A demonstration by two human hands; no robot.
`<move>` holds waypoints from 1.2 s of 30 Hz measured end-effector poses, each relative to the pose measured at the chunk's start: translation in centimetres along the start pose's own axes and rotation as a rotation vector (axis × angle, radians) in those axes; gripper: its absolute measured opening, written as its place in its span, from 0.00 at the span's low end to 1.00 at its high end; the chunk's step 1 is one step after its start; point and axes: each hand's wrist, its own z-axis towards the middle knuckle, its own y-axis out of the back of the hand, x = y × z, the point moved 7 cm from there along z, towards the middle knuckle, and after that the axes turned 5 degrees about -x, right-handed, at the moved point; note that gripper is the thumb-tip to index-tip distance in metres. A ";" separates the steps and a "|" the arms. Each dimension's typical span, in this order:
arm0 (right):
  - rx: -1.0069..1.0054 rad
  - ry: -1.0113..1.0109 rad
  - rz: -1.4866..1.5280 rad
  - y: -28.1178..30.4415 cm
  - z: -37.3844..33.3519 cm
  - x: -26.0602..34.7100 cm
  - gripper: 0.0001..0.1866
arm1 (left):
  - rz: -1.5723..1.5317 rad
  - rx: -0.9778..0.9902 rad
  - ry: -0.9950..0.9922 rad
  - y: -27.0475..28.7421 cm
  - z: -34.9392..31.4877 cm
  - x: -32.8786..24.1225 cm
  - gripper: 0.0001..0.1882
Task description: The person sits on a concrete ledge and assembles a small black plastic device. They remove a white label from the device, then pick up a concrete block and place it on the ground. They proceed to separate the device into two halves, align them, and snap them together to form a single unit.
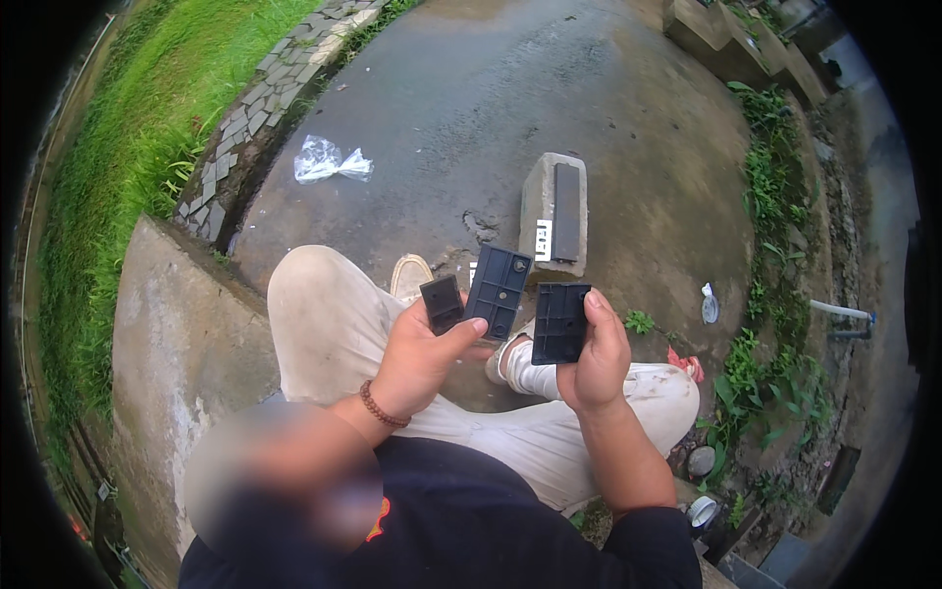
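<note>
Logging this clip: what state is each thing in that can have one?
left hand: closed on two black plastic plates, small plate and ribbed plate
right hand: closed on a third black plate
concrete block: lying on the wet pavement, dark strip on top
clear plastic bag: crumpled, on the pavement

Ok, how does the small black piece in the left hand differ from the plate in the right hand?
The small black piece is clearly smaller than the right-hand plate and nearly square, while the plate is a taller rectangle. The small piece sits in the left hand beside a longer plate; the right hand holds its plate alone. The right-hand plate shows ribs and holes; the small piece looks plainer. Both are dark plastic, held upright.
</note>
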 end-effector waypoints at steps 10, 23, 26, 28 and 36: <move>-0.013 0.059 -0.062 0.0 0.0 -0.3 0.09 | 0.036 0.030 -0.015 -0.7 -0.3 1.1 0.13; -0.019 -0.016 -0.024 -0.1 0.1 -1.2 0.07 | 0.040 0.111 0.084 -1.1 -0.3 1.9 0.14; -0.037 -0.015 -0.077 -0.1 0.1 -1.4 0.07 | 0.032 0.125 0.123 -1.1 -0.4 2.1 0.16; -0.041 0.000 -0.100 0.0 0.1 -1.5 0.07 | 0.035 0.137 0.135 -1.1 -0.5 2.2 0.17; 0.062 0.209 -0.452 -0.3 0.1 -1.1 0.24 | 0.058 0.123 0.126 -1.0 -0.6 2.3 0.17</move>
